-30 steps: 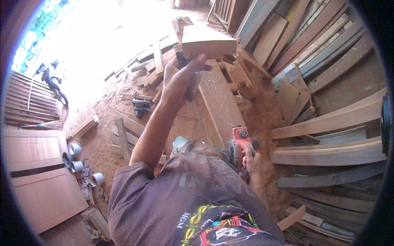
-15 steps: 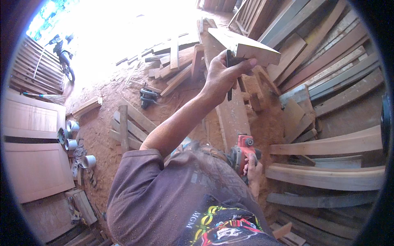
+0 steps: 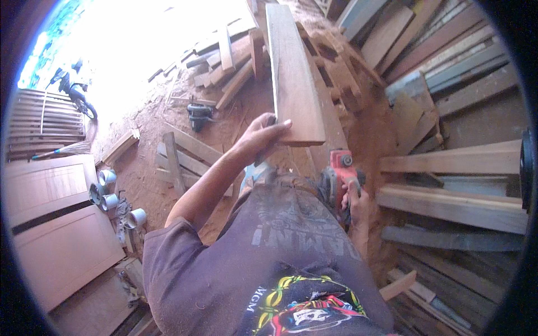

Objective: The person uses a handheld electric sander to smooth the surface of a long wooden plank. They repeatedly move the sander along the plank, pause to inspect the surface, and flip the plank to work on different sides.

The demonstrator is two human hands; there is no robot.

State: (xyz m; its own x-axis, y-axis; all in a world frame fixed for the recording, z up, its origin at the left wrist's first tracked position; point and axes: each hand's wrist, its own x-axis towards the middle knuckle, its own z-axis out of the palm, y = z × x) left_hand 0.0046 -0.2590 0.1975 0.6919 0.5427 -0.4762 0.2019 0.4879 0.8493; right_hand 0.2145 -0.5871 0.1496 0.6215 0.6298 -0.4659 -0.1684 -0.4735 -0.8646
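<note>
Left hand: here's the left hand [image 3: 262,136], closed at the near-left corner of a long, pale-brown, flat wooden plank [image 3: 296,84], thumb laid over the top, the other fingers mostly hidden.
Dark piece: a narrow, dark, straight-edged object [image 3: 271,120] sits in that same grip, against the plank's side.
Plank: it runs away forward from the left hand, near end close to the body.
Right hand: the right hand [image 3: 352,199] curls snugly round the handle of a red-and-black handheld power tool [image 3: 340,163], whose red body points ahead of it.
Beam: a broad, dusty wooden beam [image 3: 332,124] shows just right of the plank, ahead of the right hand.
Floor: left of the left hand, a dark, compact power tool [image 3: 199,116] sits on reddish-brown sawdust.
Right side: long, pale, sawn timbers [image 3: 457,159] lie beyond the right hand.
</note>
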